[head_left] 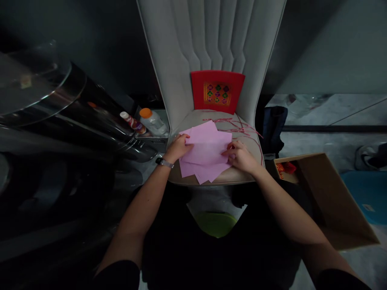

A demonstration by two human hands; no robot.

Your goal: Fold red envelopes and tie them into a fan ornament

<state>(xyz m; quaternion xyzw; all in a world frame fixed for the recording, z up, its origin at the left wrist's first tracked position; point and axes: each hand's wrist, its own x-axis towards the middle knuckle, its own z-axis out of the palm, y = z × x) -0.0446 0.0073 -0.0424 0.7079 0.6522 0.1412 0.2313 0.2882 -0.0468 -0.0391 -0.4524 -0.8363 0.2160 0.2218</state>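
Several pink paper sheets (208,149) lie fanned over one another on the seat of a pale chair (181,177). At the left edge of the top sheet, my left hand (179,147) is closed on the paper, thumb on top; a watch circles that wrist. My right hand (240,156) pinches the top sheet's right edge with bent fingers. Behind the sheets, thin red-and-white strings (242,129) trail across the seat. A red card-like packet (217,92) with a gold panel and coloured diamonds leans upright against the backrest.
To the left, a clear bottle with an orange cap (153,121) and a smaller bottle (133,123) stand beside a shiny dark cylinder (75,96). An open cardboard box (341,201) with red-and-gold items sits at right, near a blue container (367,193). Something green (216,224) shows below the seat.
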